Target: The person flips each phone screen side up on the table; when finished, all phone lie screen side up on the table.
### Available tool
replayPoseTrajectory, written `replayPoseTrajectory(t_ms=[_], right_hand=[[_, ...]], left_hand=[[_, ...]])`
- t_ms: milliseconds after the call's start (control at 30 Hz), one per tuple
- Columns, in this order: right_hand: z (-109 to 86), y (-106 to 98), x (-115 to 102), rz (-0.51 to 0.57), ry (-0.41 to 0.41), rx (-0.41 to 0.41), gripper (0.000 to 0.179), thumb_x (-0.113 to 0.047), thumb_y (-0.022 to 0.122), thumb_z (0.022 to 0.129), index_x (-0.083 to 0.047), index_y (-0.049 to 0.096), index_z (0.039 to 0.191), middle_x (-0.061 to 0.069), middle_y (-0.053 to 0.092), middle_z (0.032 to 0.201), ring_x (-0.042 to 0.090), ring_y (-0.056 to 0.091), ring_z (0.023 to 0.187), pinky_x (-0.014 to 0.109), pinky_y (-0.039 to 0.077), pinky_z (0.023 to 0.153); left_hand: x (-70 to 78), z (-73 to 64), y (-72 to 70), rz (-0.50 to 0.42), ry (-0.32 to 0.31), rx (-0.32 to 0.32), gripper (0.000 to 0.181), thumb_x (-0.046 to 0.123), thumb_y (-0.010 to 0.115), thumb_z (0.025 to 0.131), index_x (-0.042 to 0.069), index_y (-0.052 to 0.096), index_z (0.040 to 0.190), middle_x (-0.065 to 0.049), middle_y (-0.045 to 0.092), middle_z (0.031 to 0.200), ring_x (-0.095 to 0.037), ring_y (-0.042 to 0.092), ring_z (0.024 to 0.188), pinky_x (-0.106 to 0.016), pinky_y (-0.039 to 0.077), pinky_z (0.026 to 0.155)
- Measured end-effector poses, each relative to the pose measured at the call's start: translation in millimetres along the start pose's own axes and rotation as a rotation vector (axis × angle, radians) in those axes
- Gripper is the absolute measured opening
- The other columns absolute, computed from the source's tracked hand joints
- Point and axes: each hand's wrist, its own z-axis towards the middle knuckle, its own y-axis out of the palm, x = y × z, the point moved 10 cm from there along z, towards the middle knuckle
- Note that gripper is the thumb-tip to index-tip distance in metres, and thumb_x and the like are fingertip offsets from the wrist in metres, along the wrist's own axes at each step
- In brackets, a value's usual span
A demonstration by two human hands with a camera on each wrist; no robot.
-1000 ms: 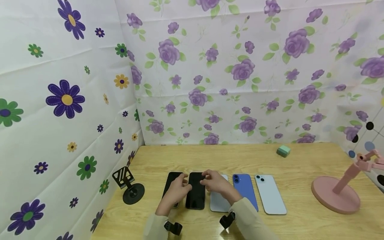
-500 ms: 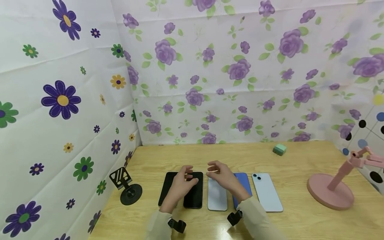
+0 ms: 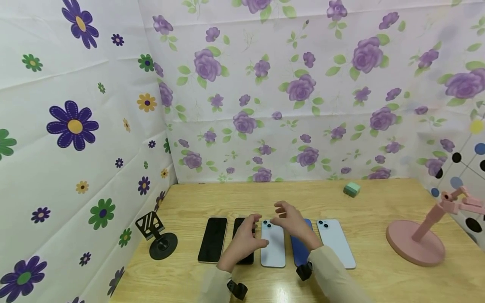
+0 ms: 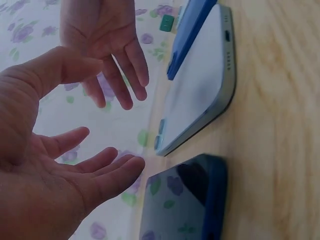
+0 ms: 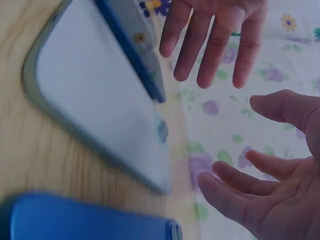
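Several smartphones lie in a row on the wooden table. My left hand (image 3: pixel 245 240) hovers over a dark-screened phone (image 3: pixel 246 258), fingers spread and holding nothing. My right hand (image 3: pixel 294 224) is held above the gap between a pale phone (image 3: pixel 273 248), back up, and a blue phone (image 3: pixel 300 251). Nothing lies between its fingers either. In both wrist views the palms face each other across the pale phone (image 4: pixel 200 85), apart from it. At the left end is another dark-screened phone (image 3: pixel 213 240); at the right end lies a white phone (image 3: pixel 336 243) with its cameras up.
A black phone stand (image 3: pixel 163 245) is at the left of the table (image 3: pixel 212 198). On the right stands a pink stand (image 3: pixel 414 243) with a round base. A small green block (image 3: pixel 352 189) sits near the back. Flower-printed cloth (image 3: pixel 235 84) hangs behind.
Both hands have moved right, from the second dark phone toward the pale one. The left-end phone is now uncovered, and the pale phone's cameras show. The phones stay in their row.
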Motion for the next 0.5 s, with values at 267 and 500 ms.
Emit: replayPoseTrajectory(t_ms=[267,500], right_hand=[[4.9,5.2,10.4,-0.158,0.018,-0.049,0.062,-0.010,0.077,0.087,0.005,0.051,0.141,0.029,0.057,0.132,0.048,0.055,0.122,0.055,0.049,0.093],[8.5,11.3,11.4,-0.280,0.033,-0.106,0.059,-0.010,0.078,0.086,0.005,0.053,0.138,0.030,0.059,0.129,0.044,0.060,0.115,0.051,0.053,0.087]], left_hand=[[-1.1,-3.3,18.1,0.071,-0.008,-0.054,0.081,0.007,0.083,0.077,0.000,0.043,0.148,-0.024,0.044,0.144,-0.042,0.048,0.128,-0.054,0.045,0.099],[-1.8,-4.7,34.2,0.215,0.011,-0.129,0.088,0.003,0.085,0.070,-0.002,0.043,0.147,-0.024,0.043,0.143,-0.035,0.050,0.123,-0.047,0.046,0.098]])
